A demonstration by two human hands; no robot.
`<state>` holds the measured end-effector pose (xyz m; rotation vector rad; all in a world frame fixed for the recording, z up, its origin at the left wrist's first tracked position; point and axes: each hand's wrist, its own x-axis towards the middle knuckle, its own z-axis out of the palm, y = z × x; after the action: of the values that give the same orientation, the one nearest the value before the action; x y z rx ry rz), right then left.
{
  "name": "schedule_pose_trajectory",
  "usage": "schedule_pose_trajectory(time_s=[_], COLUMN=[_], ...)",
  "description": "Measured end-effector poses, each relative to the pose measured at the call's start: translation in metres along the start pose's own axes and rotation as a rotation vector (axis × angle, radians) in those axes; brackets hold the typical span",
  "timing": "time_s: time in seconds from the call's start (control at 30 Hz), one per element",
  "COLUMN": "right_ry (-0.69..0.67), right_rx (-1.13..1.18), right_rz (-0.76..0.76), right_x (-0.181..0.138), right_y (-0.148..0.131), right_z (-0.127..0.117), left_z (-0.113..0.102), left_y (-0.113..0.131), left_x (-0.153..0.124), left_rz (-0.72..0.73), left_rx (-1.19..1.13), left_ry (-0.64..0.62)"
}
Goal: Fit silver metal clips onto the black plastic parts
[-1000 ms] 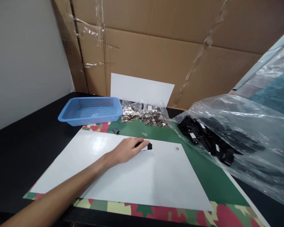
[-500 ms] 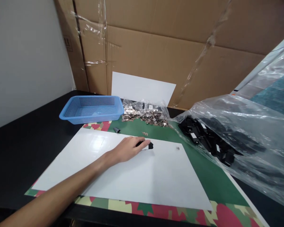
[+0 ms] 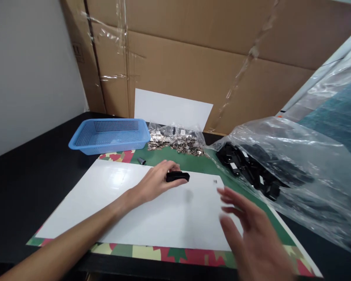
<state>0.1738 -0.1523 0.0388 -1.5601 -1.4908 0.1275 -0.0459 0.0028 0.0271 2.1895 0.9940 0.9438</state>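
My left hand (image 3: pixel 158 180) grips a small black plastic part (image 3: pixel 178 176) between thumb and fingers, just above the far half of the white board (image 3: pixel 140 224). My right hand (image 3: pixel 253 230) is over the board's right side, fingers and thumb apart with nothing between them, blurred by motion. A tiny metal piece (image 3: pixel 215 181) lies near the board's far right corner. Beyond the board is a heap of small metal pieces (image 3: pixel 190 145), partly in clear plastic. Similar black plastic parts (image 3: pixel 248 166) lie in a clear bag at the right.
A blue plastic basket (image 3: pixel 109 147) stands at the back left. A small dark grey conical piece (image 3: pixel 141 160) lies behind the board, on a green mat (image 3: pixel 210 166). A white sheet (image 3: pixel 172 107) leans against the cardboard wall (image 3: pixel 175 62). The clear bag (image 3: pixel 318 156) spreads over the right side.
My right hand has come into view from the lower right. The black part in my left hand has turned and lifted slightly, and its white face no longer shows.
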Motion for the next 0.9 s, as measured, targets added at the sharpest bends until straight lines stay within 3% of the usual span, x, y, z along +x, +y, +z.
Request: schedule_pose_trajectory(time_s=[0.17, 0.3, 0.5, 0.7, 0.8, 0.9], right_ry=[-0.119, -0.219, -0.139, -0.310, -0.192, -0.011], right_rx=[-0.465, -0.558, -0.437, -0.302, -0.214, -0.095], right_rz=[0.044, 0.018, -0.045, -0.074, 0.002, 0.067], right_x=[0.025, 0.021, 0.029, 0.049, 0.052, 0.044], right_y=[0.054, 0.076, 0.068, 0.074, 0.063, 0.024], right_z=[0.043, 0.053, 0.046, 0.031, 0.020, 0.011], left_z=[-0.003, -0.005, -0.003, 0.000, 0.001, 0.002], left_y=[0.001, 0.003, 0.005, 0.012, 0.017, 0.019], left_x=[-0.001, -0.004, -0.007, -0.008, -0.009, -0.010], left_rz=[0.238, 0.330, 0.347, 0.268, 0.249, 0.212], left_rx=[0.052, 0.029, 0.023, -0.067, -0.096, -0.103], left_ry=[0.162, 0.184, 0.156, 0.124, 0.102, 0.076])
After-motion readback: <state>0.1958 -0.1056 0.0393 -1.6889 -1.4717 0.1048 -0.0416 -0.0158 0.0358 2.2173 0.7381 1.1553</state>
